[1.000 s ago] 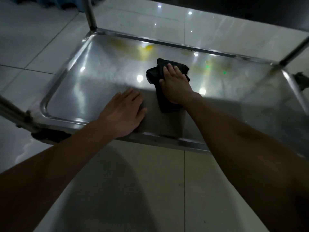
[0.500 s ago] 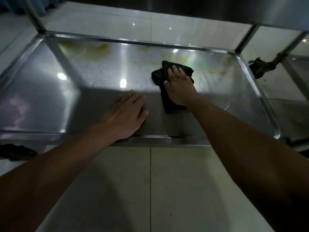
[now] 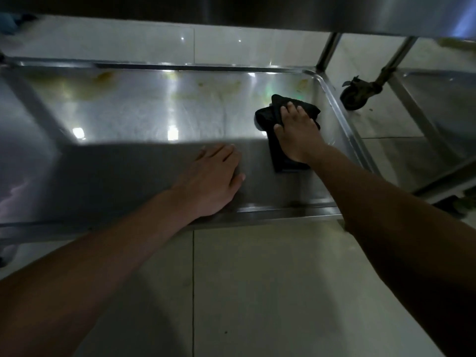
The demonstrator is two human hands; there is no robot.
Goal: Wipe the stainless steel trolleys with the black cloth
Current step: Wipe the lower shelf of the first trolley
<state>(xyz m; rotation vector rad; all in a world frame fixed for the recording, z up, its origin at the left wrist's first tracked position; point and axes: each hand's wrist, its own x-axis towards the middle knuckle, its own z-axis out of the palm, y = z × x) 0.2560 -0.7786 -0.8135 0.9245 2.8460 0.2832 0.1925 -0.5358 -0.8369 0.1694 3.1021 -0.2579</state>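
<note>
The lower shelf of a stainless steel trolley (image 3: 128,119) lies low in front of me, with yellowish stains along its far side. A black cloth (image 3: 268,117) lies on the shelf near its right end. My right hand (image 3: 296,132) presses flat on the cloth with fingers spread and straight. My left hand (image 3: 213,181) rests flat on the bare steel near the front rim, left of the cloth, holding nothing.
An upper shelf (image 3: 283,11) overhangs at the top of the view. A second trolley's lower shelf (image 3: 443,119) and a black caster wheel (image 3: 356,95) stand just right of the wiped shelf. Pale tiled floor (image 3: 257,292) lies below my arms.
My right hand has slid the cloth to the right, from the shelf's middle toward its right rim. My left hand has stayed pressed near the front rim. The view has swung right.
</note>
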